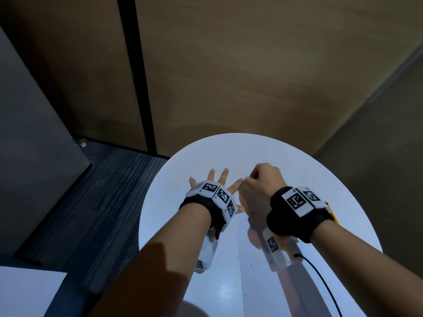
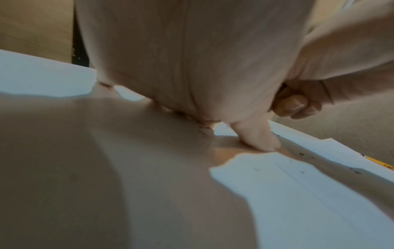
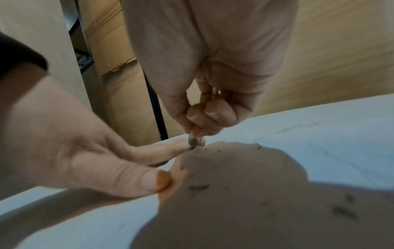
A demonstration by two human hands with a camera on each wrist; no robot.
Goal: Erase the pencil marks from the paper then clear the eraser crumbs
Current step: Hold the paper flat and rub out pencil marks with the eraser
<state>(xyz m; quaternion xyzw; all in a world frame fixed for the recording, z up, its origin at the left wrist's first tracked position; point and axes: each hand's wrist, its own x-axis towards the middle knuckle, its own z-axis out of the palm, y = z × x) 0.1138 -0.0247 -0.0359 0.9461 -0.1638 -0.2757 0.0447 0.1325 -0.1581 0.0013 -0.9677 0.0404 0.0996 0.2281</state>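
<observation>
My left hand [image 1: 217, 177] lies flat with spread fingers on the white paper [image 1: 256, 289], its thumb [image 2: 258, 138] pressing down. My right hand [image 1: 263, 177] is curled in a fist and pinches a small eraser [image 3: 193, 141] with a dark, smudged tip. That tip touches the paper right beside my left index fingertip [image 3: 170, 148]. Dark eraser crumbs [image 3: 199, 187] are scattered on the sheet near both hands, and a few more crumbs [image 1: 235, 255] lie between my forearms. Any pencil marks under the hands are hidden.
The paper lies on a round, glossy white table [image 1: 206, 152]. A yellow pencil [image 1: 333, 213] lies by my right wrist. A black cable [image 1: 320, 277] runs from that wrist. Wooden panels stand behind; carpet floor and another white surface [image 1: 27, 291] are at the left.
</observation>
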